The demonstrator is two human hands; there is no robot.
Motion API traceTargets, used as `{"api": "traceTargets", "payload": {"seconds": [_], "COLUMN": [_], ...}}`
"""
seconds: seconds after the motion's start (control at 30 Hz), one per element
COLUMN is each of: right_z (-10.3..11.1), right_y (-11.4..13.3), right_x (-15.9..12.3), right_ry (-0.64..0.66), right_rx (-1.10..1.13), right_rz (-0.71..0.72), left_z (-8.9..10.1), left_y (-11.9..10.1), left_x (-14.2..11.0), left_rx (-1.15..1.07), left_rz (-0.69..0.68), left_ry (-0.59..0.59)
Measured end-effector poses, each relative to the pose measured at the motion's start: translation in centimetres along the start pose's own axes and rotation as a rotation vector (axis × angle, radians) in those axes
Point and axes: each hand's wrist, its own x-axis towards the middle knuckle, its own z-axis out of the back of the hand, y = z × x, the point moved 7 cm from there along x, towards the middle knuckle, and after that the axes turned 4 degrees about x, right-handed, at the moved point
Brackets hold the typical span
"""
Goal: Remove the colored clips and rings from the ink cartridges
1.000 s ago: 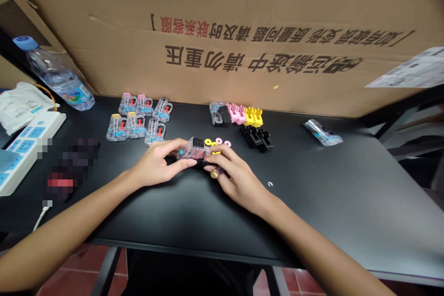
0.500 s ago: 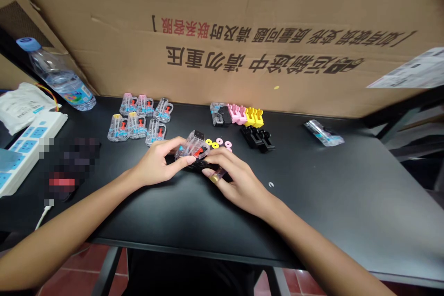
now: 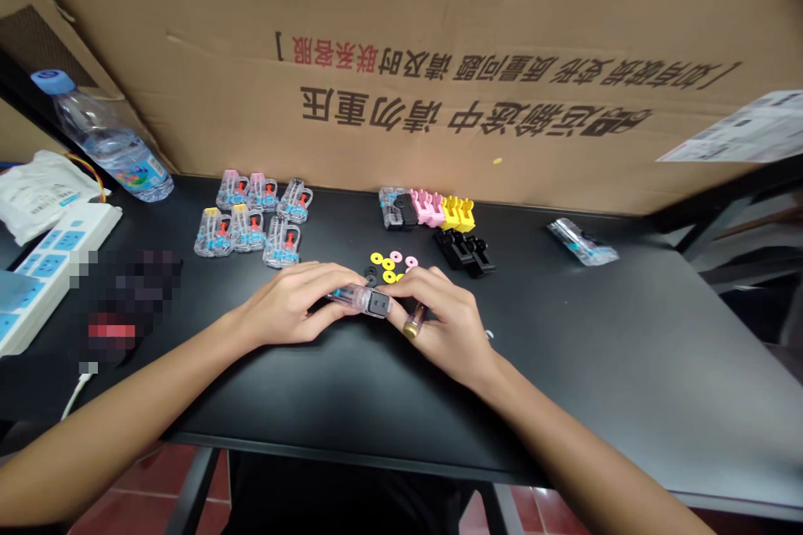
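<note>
A clear plastic toy water gun (image 3: 349, 295) with a black end cap is held between my hands above the table. My left hand (image 3: 294, 301) is closed on its left part. The fingertips of my right hand (image 3: 442, 322) touch the cap end. A short dark stick with a gold-coloured end (image 3: 415, 323) is tucked in my right hand; its kind I cannot make out. Just beyond my fingers lie yellow rings (image 3: 389, 265), pink rings (image 3: 411, 262) and black rings (image 3: 370, 274). The gun's trigger is hidden by my fingers.
Several clear toy water guns (image 3: 248, 227) lie at the back left. Pink parts (image 3: 428, 207), yellow parts (image 3: 458, 214) and black parts (image 3: 464, 251) sit at the back centre. A clear piece (image 3: 582, 242) lies right. A bottle (image 3: 119, 142) and power strip (image 3: 63, 259) stand left; cardboard (image 3: 439, 8) borders the back.
The toy water gun has been turned so its black cap faces me, and its red trigger is out of sight. My right hand has shifted slightly right. The black rings have come into view.
</note>
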Motion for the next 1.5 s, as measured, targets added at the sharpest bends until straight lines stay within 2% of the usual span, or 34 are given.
{"api": "traceTargets", "payload": {"seconds": [0.17,0.63,0.77,0.9,0.97,1.03,1.1,1.2,1.33,1.5], "right_z": [0.0,-0.1,0.3,1.9,3.3,4.8,6.1,7.0,7.0,7.4], "right_y": [0.4,-0.2,-0.1,-1.3,-2.7,-4.5,-6.4,-8.4,-9.2,-9.5], "right_x": [-0.1,-0.2,0.1,0.5,0.6,0.7,0.5,0.2,0.0,-0.2], "right_ry": [-0.022,-0.056,-0.085,-0.121,-0.131,-0.140,-0.149,-0.127,-0.097,-0.096], "right_rx": [-0.017,-0.032,-0.038,-0.119,-0.222,-0.335,-0.412,-0.454,-0.507,-0.552], "right_rz": [0.046,0.004,0.007,-0.022,-0.049,-0.108,-0.187,-0.305,-0.410,-0.458], "left_z": [0.3,0.3,1.1,2.6,3.1,3.1,2.6,1.7,0.9,0.4], "left_y": [-0.2,0.1,0.1,1.1,2.3,3.4,4.1,4.3,4.1,4.0], "left_x": [-0.1,0.0,0.1,-0.2,-0.5,-0.6,-0.5,-0.3,-0.3,-0.6], "left_rx": [0.030,-0.013,0.004,0.114,0.171,0.216,0.273,0.343,0.394,0.475], "left_rz": [-0.058,-0.038,-0.039,0.103,0.218,0.275,0.269,0.235,0.241,0.223], "left_ry": [-0.037,-0.073,-0.145,-0.300,-0.323,-0.263,-0.164,-0.033,0.080,0.164]}}
